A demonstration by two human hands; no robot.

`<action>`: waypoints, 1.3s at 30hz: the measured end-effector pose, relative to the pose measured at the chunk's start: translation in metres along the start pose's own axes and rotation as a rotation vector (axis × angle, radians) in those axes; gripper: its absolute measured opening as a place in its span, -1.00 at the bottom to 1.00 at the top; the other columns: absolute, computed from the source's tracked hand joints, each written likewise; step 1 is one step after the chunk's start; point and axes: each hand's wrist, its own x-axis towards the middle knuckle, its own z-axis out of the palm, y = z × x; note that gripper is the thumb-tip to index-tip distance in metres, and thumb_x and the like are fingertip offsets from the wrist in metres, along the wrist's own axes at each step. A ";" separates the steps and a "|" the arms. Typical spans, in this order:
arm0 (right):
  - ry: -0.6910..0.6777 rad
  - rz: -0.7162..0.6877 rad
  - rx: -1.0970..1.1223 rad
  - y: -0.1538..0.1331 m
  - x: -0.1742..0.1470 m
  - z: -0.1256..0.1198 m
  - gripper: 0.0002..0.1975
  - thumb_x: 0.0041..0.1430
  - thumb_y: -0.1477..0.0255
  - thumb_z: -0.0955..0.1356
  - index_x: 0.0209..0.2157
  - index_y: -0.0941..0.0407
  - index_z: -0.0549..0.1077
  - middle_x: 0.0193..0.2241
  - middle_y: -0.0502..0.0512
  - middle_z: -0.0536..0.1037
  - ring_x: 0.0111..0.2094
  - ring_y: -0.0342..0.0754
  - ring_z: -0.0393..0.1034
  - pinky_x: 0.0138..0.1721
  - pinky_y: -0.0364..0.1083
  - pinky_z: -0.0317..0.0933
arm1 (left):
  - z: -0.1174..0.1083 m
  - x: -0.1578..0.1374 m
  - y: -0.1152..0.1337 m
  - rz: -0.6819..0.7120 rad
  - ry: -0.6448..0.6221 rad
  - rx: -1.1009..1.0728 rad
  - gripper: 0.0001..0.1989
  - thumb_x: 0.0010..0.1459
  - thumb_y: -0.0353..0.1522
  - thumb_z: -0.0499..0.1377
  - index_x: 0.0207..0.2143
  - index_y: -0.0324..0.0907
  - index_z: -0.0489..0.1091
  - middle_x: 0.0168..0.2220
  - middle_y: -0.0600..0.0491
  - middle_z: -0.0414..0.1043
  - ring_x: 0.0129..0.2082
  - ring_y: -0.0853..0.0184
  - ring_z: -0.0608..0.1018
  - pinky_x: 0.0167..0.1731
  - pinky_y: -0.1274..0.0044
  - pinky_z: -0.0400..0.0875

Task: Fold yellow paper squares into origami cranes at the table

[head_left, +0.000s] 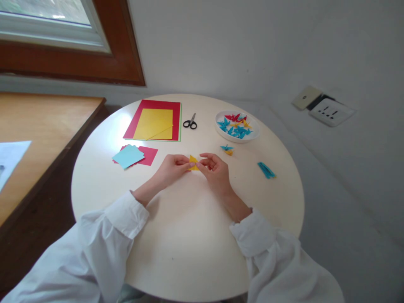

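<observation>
A small folded piece of yellow paper [193,160] is held between both hands near the middle of the round white table [189,235]. My left hand [172,169] pinches its left side, thumb in front. On its right side, the thumb of my right hand [217,170] presses against the paper, the fingers curled behind. Parts of the paper are hidden by the thumbs. Just beyond my right hand lie a blue paper crane [227,147] and a yellow folded piece [228,153]. Farther right rest several narrow blue folded strips [267,170].
A white dish [221,134] holds several red, blue and yellow paper cranes. Black-handled scissors [190,123] lie left of it. Large red [132,126] and yellow sheets [154,122] sit at the back left, with light blue squares [128,156] and red paper [150,155] in front. A wooden desk [47,113] stands left.
</observation>
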 end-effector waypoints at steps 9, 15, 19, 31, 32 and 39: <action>-0.027 -0.037 -0.100 0.002 -0.001 0.002 -0.69 -0.12 0.37 0.40 -0.26 0.13 0.40 -0.53 -0.02 0.51 -0.47 -0.13 0.39 -0.47 -0.15 0.06 | 0.000 0.003 -0.009 0.057 0.022 0.022 -0.72 -0.09 -0.19 0.24 -0.55 -0.25 0.40 -0.57 0.07 0.40 -0.55 0.42 0.39 -0.54 0.57 0.22; -0.028 -0.043 -0.098 0.001 -0.001 0.002 -0.68 -0.11 0.38 0.40 -0.25 0.14 0.40 -0.53 -0.02 0.51 -0.47 -0.13 0.39 -0.46 -0.14 0.07 | 0.002 0.003 -0.012 0.053 0.030 0.060 -0.73 -0.04 -0.20 0.21 -0.55 -0.25 0.36 -0.58 0.11 0.33 -0.57 0.46 0.34 -0.55 0.58 0.17; -0.028 -0.065 -0.122 0.001 -0.001 0.002 -0.69 -0.10 0.40 0.40 -0.24 0.14 0.39 -0.52 -0.03 0.51 -0.46 -0.13 0.39 -0.43 -0.13 0.09 | 0.004 0.002 -0.015 0.074 0.064 0.083 -0.72 -0.04 -0.20 0.20 -0.56 -0.25 0.34 -0.59 0.12 0.31 -0.58 0.47 0.31 -0.56 0.60 0.14; -0.013 -0.024 -0.103 -0.001 -0.001 0.002 -0.66 -0.12 0.38 0.41 -0.23 0.14 0.40 -0.53 -0.02 0.50 -0.49 -0.14 0.36 -0.46 -0.14 0.09 | 0.005 0.002 -0.017 0.087 0.109 0.004 -0.72 -0.05 -0.18 0.22 -0.50 -0.25 0.40 -0.55 0.10 0.38 -0.55 0.45 0.37 -0.54 0.60 0.18; -0.016 -0.022 -0.096 -0.001 -0.001 0.001 -0.66 -0.12 0.38 0.41 -0.23 0.14 0.40 -0.53 -0.01 0.51 -0.49 -0.14 0.36 -0.46 -0.14 0.10 | 0.005 0.002 -0.017 0.083 0.107 -0.006 -0.72 -0.06 -0.18 0.23 -0.50 -0.25 0.40 -0.55 0.10 0.38 -0.55 0.44 0.37 -0.53 0.59 0.19; -0.046 -0.033 -0.067 0.002 0.000 -0.002 -0.67 -0.11 0.39 0.40 -0.22 0.14 0.41 -0.51 0.03 0.55 -0.45 -0.10 0.41 -0.40 -0.11 0.19 | 0.006 0.001 -0.012 0.030 0.114 -0.064 -0.70 -0.12 -0.18 0.26 -0.54 -0.25 0.35 -0.57 0.11 0.35 -0.57 0.46 0.35 -0.53 0.58 0.18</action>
